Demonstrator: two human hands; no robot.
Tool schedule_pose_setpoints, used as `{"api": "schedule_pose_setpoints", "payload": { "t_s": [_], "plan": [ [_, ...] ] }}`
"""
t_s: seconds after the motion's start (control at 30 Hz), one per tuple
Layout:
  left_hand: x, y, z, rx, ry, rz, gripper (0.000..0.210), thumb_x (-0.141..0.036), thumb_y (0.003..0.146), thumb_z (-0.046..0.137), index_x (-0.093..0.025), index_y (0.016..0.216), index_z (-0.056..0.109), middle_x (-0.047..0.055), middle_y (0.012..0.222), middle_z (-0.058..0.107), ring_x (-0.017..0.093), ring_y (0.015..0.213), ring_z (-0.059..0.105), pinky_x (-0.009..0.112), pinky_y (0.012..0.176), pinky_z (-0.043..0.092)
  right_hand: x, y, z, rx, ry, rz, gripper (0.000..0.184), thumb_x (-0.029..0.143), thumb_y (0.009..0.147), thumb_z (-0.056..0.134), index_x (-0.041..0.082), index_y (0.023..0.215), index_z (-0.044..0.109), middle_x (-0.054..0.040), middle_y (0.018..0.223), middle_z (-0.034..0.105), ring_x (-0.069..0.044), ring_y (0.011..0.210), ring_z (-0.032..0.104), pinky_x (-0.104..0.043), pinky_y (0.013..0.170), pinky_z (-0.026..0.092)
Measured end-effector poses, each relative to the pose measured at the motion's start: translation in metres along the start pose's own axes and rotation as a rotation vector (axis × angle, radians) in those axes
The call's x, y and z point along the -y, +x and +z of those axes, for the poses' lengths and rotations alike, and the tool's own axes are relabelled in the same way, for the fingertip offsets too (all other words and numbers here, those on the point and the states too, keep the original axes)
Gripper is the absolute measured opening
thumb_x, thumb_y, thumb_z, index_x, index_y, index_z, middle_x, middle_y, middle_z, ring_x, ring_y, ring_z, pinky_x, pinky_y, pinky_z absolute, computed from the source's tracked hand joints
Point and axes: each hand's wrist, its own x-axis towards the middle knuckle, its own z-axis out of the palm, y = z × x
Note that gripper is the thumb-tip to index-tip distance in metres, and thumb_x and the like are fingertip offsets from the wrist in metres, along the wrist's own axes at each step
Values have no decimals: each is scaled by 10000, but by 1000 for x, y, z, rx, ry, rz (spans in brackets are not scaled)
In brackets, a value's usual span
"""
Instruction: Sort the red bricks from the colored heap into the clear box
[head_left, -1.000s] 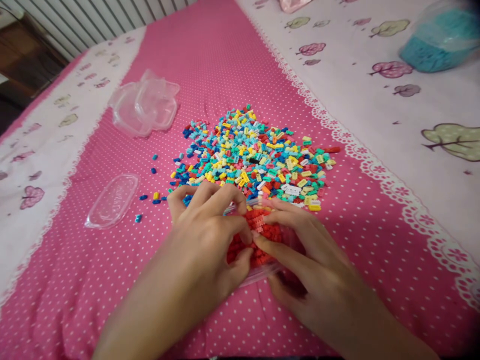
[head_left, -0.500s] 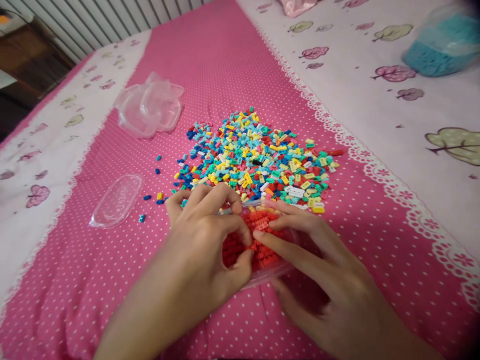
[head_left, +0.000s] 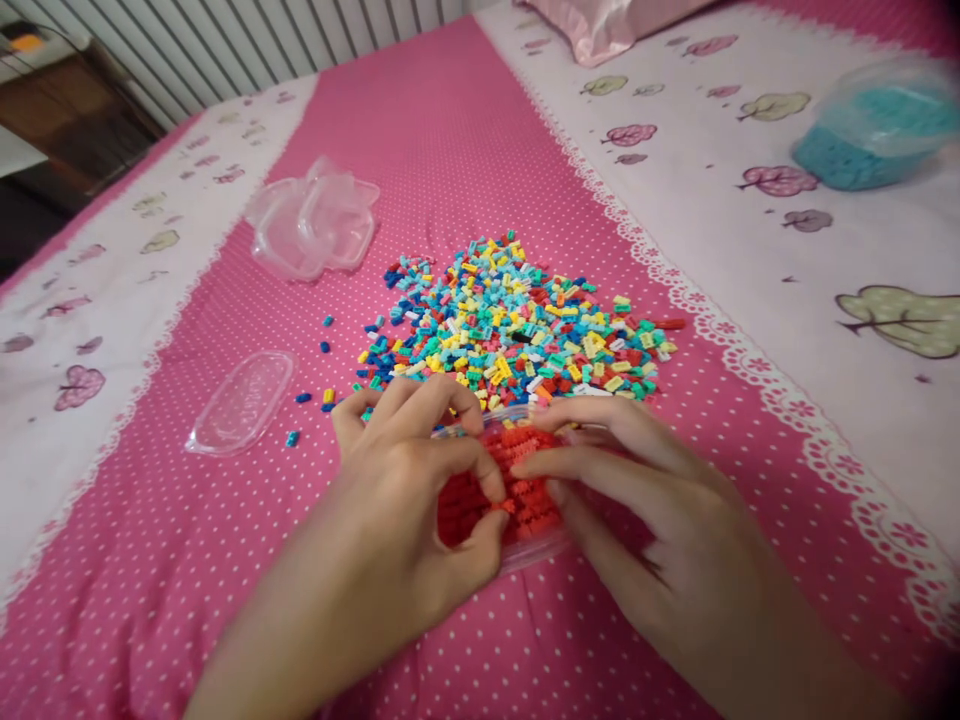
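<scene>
A clear plastic container [head_left: 525, 556] filled with rows of red building bricks [head_left: 534, 500] stands in front of me, between both hands. My left hand [head_left: 420, 480] reaches over its left side, thumb and index finger pinched on a small red brick [head_left: 508, 506] above the others. My right hand [head_left: 637, 500] is at the container's right side, its fingers stretched out and apart over the rim and the red bricks. Its thumb is near the right wall. Just beyond the container lies a wide pile of multicoloured small bricks [head_left: 480, 320].
A clear lid [head_left: 241, 402] lies at the left, near a few stray bricks [head_left: 292, 438]. Behind it are several stacked clear containers [head_left: 311, 225]. A tub with blue-green contents [head_left: 862, 150] stands at the far right, and a pink satin item [head_left: 607, 25] at the back. Everything rests on a pink dotted bedspread [head_left: 420, 120].
My right thumb has moved up towards the container's wall and my right fingers have shifted slightly. The left hand keeps its pinch, now with a red brick visible. The view has tilted slightly.
</scene>
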Motion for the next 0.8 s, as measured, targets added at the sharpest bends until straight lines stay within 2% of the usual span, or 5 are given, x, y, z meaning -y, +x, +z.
{"api": "schedule_pose_setpoints", "payload": {
  "t_s": [0.2,0.43,0.8],
  "plan": [
    [2,-3,0,8,14,3,114,-220,830,649,-271,757,720,6,1023,614,226,963,505,446,907,268,1,-6,-4,36,-66,-28,264,60,884,484,230,907,685,-100,1239,634,-251,1171,623,-437,947,577],
    [-5,3,4,12,-4,0,146,-223,862,648,-267,742,719,7,997,611,217,956,516,435,862,258,-2,-9,-2,16,-18,-6,293,62,892,463,229,1020,667,-108,1252,617,-248,1199,617,-423,968,577],
    [-3,7,5,16,24,0,129,-219,819,660,-256,704,707,16,977,620,242,961,515,444,838,248,-4,-16,-3,-2,0,26,275,75,908,478,232,1043,659,-107,1285,599,-257,1248,587,-429,1020,556]
  ]
}}
